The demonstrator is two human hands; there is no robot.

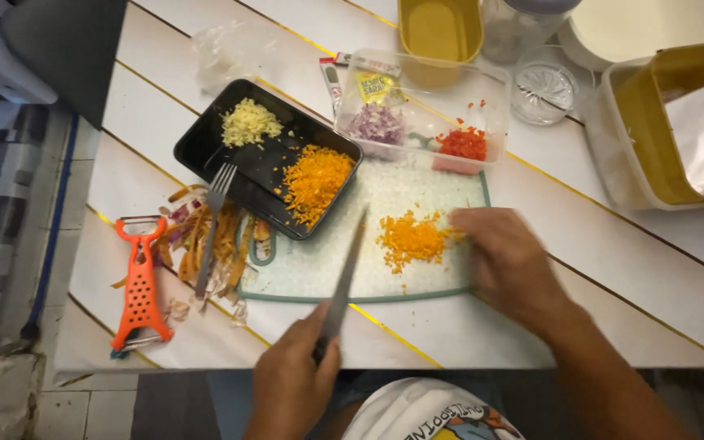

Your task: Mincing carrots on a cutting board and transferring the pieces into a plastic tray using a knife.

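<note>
Head view, looking down on a white planked surface (580,171) with yellow seams. Landmark: the pale green cutting board (327,261) at centre.

Left hand (291,379): at the near edge of the board, grip clenched around the handle of a knife (345,273). The blade runs up and away over the board, its tip close to the black tray (205,143).

Right hand (507,261): on the right end of the board, palm down, fingers curled loosely toward a small heap of chopped orange vegetable (411,238). Fingertips touch the heap's right edge; the hand grasps nothing that can be seen.

The heap lies on the board, right of centre, between blade and right hand.

Black tray: overlaps the far-left corner of the board. It holds a pile of pale yellow shreds (248,122) and a larger pile of orange dice (315,181). A fork (213,220) leans against its near-left rim.

Left of the board: a heap of peelings (205,244), then an orange peeler (140,285) flat on the surface.

Beyond the board: a clear plastic container (425,106) with chopped purple onion (376,124) and chopped red pepper (462,143).
</note>
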